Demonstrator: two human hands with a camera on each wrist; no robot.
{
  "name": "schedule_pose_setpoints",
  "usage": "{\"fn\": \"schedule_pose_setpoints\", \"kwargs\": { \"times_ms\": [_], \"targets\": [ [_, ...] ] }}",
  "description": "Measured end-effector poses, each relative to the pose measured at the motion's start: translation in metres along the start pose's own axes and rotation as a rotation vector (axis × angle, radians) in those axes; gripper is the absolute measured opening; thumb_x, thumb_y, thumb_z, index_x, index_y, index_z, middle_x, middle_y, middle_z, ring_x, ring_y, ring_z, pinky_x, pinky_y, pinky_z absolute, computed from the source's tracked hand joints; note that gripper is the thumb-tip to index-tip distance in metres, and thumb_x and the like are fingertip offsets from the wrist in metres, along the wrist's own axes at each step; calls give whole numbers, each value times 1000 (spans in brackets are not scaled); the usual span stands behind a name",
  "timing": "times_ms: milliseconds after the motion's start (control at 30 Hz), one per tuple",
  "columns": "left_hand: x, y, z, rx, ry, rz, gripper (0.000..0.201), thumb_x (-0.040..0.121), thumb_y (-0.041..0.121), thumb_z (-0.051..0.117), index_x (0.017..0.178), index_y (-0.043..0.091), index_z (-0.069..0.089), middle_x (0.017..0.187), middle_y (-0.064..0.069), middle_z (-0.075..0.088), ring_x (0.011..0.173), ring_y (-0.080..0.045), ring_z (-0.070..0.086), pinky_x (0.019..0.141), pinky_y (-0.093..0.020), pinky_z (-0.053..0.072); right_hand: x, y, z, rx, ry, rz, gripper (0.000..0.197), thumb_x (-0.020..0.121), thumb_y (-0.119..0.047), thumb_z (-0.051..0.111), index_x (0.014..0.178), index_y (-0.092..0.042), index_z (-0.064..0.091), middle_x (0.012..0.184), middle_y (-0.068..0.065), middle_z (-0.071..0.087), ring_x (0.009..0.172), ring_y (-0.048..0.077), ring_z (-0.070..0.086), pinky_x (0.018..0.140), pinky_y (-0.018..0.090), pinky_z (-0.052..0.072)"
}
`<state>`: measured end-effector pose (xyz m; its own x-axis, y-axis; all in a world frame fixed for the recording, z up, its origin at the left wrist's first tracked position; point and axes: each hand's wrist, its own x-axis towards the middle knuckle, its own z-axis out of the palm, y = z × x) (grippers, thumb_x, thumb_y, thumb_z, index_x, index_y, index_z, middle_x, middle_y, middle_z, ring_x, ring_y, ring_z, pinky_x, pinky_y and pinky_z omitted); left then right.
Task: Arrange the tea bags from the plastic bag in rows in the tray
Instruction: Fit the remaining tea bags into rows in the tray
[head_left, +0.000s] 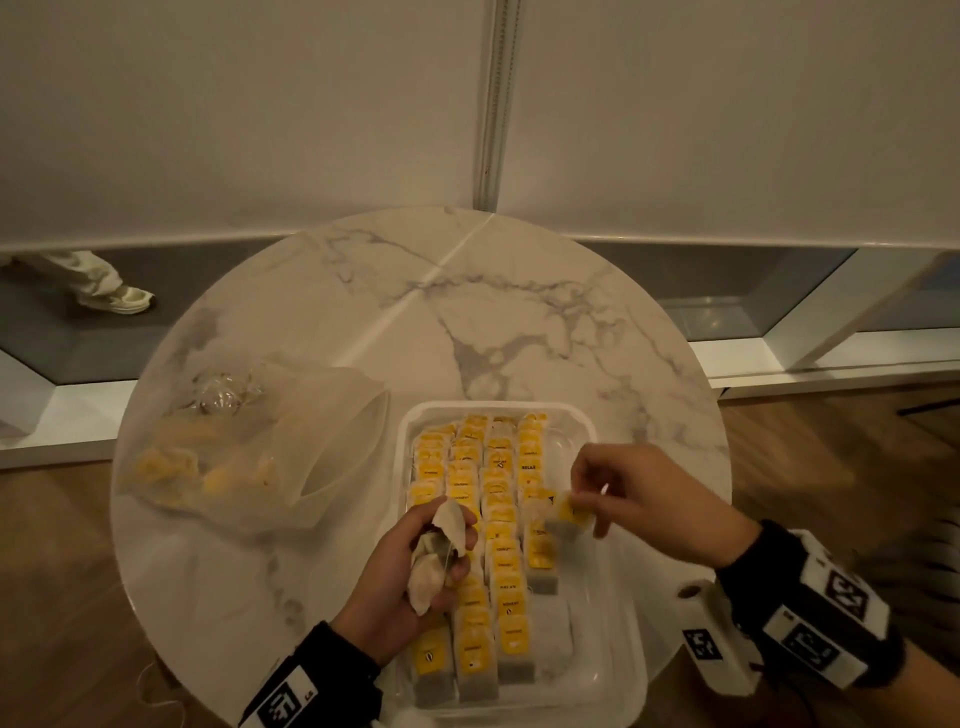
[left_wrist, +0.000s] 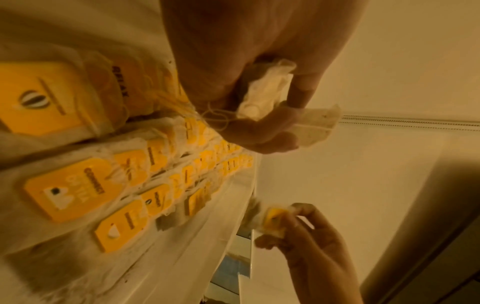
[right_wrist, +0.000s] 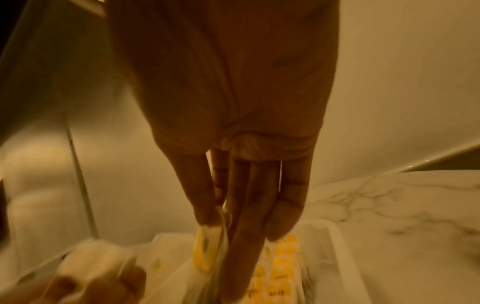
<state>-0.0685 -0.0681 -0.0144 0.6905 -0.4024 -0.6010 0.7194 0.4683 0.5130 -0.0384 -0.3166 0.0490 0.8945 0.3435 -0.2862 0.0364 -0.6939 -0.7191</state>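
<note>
Right grip (head_left: 631, 493) on tea bag (head_left: 563, 512) above tray (head_left: 613, 670)

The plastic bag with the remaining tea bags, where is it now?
In the head view, the plastic bag lies on the left part of the round marble table, just left of the tray, beyond the left hand.

left hand (head_left: 415, 571) grips tea bags (head_left: 434, 561) | right hand (head_left: 639, 499) pinches one over tray (head_left: 613, 670)

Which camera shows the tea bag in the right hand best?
Head view: the tea bag hangs pinched in the right hand over the tray. Left wrist shows it small and blurred; right wrist shows only its yellow tag edge-on.
</note>
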Motion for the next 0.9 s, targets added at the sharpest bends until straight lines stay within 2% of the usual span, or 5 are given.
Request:
{"fn": "schedule_pose_setpoints", "kwargs": {
  "times_ms": [233,367,467,600,900],
  "targets": [
    [-2,-1,-1,-18,11,2,29,86,33,52,86,6,63,72,-7,53,45,-13,45,32,-15,26,13,0,31,-246,-470,75,8,93,-16,64,85,-16,60,90,4,72,54,1,64,62,18,53],
    [-4,0,-2,-13,26,12,29,84,33,53,87,6,63,71,-7,53,45,-13,45,31,-16,27,26,0,48,-339,-602,89,8,90,-12,64,87,-18,61,87,1,66,58,9,58,58,23,54],
    [-6,2,-5,-23,24,22,30,83,34,55,89,5,62,73,-7,52,45,-13,45,32,-17,26,34,3,55,-422,-551,73,13,85,-9,68,84,-19,59,82,-5,58,63,6,52,57,14,44],
    [-9,5,-9,-42,22,42,30,83,34,54,89,5,61,71,-6,51,45,-13,43,31,-16,27,39,4,58,-447,-427,93,13,80,-3,65,87,-14,62,89,-1,59,79,16,57,64,19,42],
    [-16,11,-13,-15,51,59,29,83,32,52,87,6,63,70,-5,51,45,-12,42,32,-14,25,38,-1,62,-740,-344,157,15,90,-18,56,103,-10,59,103,10,57,79,23,52,71,33,46]
  ]
}}
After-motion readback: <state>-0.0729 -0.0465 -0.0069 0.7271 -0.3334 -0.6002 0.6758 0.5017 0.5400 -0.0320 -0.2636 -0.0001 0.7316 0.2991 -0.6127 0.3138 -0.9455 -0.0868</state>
